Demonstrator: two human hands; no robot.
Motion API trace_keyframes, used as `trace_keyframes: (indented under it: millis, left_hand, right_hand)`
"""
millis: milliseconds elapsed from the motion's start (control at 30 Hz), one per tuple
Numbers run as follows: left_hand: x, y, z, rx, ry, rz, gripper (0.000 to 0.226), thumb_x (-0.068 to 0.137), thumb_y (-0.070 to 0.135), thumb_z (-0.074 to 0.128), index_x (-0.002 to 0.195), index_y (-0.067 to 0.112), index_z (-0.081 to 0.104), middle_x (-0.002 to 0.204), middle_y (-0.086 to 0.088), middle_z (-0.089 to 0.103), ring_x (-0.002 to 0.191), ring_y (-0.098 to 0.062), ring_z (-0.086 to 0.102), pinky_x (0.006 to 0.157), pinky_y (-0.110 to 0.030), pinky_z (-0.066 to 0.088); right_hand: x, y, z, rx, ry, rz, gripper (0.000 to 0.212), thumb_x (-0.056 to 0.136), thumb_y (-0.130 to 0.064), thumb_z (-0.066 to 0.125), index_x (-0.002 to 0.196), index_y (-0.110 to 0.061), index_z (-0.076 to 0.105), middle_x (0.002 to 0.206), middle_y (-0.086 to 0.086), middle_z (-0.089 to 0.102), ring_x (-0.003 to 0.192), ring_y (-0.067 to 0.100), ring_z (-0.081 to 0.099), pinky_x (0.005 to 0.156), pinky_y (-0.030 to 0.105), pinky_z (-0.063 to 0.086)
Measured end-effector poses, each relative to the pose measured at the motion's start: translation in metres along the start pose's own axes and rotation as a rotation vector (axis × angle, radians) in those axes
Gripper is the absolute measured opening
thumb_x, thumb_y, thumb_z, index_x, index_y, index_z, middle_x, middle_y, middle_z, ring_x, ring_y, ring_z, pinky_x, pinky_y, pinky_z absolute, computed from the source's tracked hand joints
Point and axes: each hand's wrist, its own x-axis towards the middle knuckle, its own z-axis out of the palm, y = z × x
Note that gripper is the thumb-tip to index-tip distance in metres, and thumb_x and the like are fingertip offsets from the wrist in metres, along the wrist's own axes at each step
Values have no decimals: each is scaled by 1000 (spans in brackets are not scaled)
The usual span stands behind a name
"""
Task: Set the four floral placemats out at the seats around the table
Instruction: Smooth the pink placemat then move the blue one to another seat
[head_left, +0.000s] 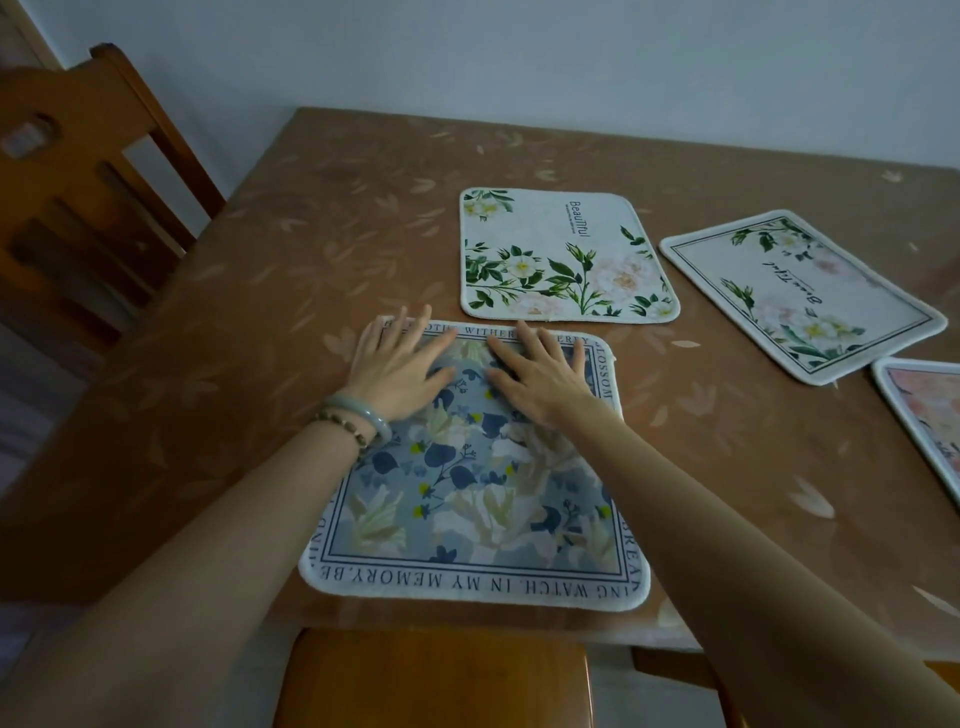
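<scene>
Head view is filled by a brown table (311, 249) covered with a leaf-patterned cloth, on which four mats are seen. Nearest the camera, a blue mat (478, 488) with dark blue and cream flowers and a border of printed lettering is laid flat at the near edge of the table, just above a wooden chair seat (436, 675). Both hands are pressed palm-down on its far half, fingers spread and nothing gripped: the left hand (397, 371) is placed near the mat's far left corner, with its fingertips reaching the far border, and the right hand (540, 376) is placed just beside it, toward the far middle. A pale green bangle (363, 413) and a beaded bracelet (345, 428) are worn on the left wrist.

Just beyond the blue mat, with a narrow strip of cloth between them, a white mat (566, 254) with green leaves and pale blooms is laid flat. To its right, apart from it and turned at an angle, a framed mat (800, 296) with a thin dark inner line and similar flowers is seen. At the right edge of the view, a pink mat (930, 410) is cut off by the frame, close to the framed mat's near corner. A second chair (98, 171) is stood at the table's left side, by the wall.
</scene>
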Motion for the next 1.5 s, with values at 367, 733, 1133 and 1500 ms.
trace_keyframes:
  millis: [367,733,1133,1500]
  left_hand:
    - [-13,-14,14,-100,-34,-85,73,91,69,13,153,33,-1,162,0,-9,148,-17,-10,118,-41,-7]
    - [-51,-16,15,-26,-40,-170,83,93,65,8,153,9,-2,162,-10,-6,149,-22,-6,119,-39,-6]
    - [-183,50,47,-83,-1,-234,115,71,88,-5,152,8,-9,159,-18,-10,148,-28,-11,117,-39,-11]
    - [-201,59,21,-341,-66,-290,113,74,85,24,152,11,-11,161,-9,-14,148,-22,-13,119,-42,-8]
  right_hand:
    - [-23,37,4,21,46,81,68,92,-66,23,151,-36,11,162,7,2,149,25,-2,118,47,-6]
    - [-52,48,5,-77,-31,198,74,92,-66,10,153,-26,-3,162,10,-8,148,24,-10,115,52,-14]
    - [-203,-38,55,57,33,272,101,74,-84,-1,151,-19,-13,158,20,-18,146,30,-19,117,43,-14]
    - [-207,-57,24,363,-67,354,91,87,-70,38,153,-22,-2,160,15,-12,147,30,-13,119,48,-5]
